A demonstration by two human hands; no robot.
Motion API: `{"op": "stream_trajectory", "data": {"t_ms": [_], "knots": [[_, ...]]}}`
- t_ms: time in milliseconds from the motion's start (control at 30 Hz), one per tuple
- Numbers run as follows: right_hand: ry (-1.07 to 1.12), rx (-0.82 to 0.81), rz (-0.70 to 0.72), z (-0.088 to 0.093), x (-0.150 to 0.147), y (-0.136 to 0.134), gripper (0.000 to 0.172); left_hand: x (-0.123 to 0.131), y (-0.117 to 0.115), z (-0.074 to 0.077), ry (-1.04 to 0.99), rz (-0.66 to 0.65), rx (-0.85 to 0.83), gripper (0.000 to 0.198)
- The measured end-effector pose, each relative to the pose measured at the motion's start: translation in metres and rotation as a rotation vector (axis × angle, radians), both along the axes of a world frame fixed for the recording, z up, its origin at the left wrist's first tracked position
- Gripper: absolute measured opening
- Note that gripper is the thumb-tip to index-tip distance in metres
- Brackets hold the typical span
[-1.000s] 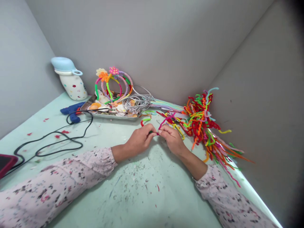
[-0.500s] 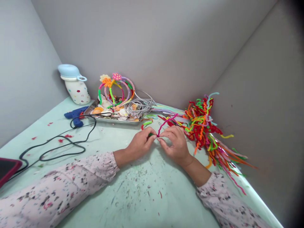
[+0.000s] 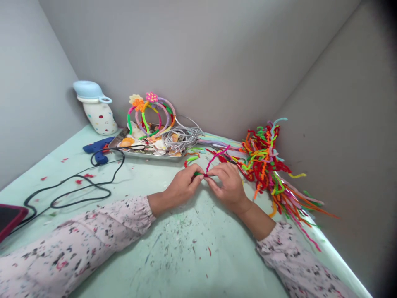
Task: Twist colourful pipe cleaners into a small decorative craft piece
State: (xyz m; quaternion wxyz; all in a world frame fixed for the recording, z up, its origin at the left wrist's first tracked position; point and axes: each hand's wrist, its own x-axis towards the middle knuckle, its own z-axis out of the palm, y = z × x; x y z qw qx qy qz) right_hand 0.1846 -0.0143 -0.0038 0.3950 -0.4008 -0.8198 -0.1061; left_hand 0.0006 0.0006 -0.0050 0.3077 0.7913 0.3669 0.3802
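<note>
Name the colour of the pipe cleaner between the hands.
The pipe cleaner is pink, clearest in the head view.

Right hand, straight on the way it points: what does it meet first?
The magenta pipe cleaner: the fingertips of the right hand are already at its lower end. Right behind that end sits the left hand, though depth there is hard to judge.

**A craft corner: a small workspace for handmade accessories**

A desk [image 3: 173, 265] walled by grey panels [image 3: 198, 54] holds a glue gun [image 3: 98, 145], a heap of pipe cleaners [image 3: 263, 165], finished headbands [image 3: 151, 111] and a metal tray [image 3: 145, 154] of shells [image 3: 126, 142]. Colored scraps [image 3: 173, 236] litter the surface, marking it as a well-used craft station.
</note>
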Motion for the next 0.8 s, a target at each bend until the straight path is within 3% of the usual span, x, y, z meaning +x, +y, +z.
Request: {"op": "stream_trajectory", "data": {"t_ms": [800], "knots": [[0.005,-0.012,0.001,0.0001,0.0003,-0.0021,0.006,0.0004,-0.0014,0.0015,0.03,0.011,0.058,0.011]]}}
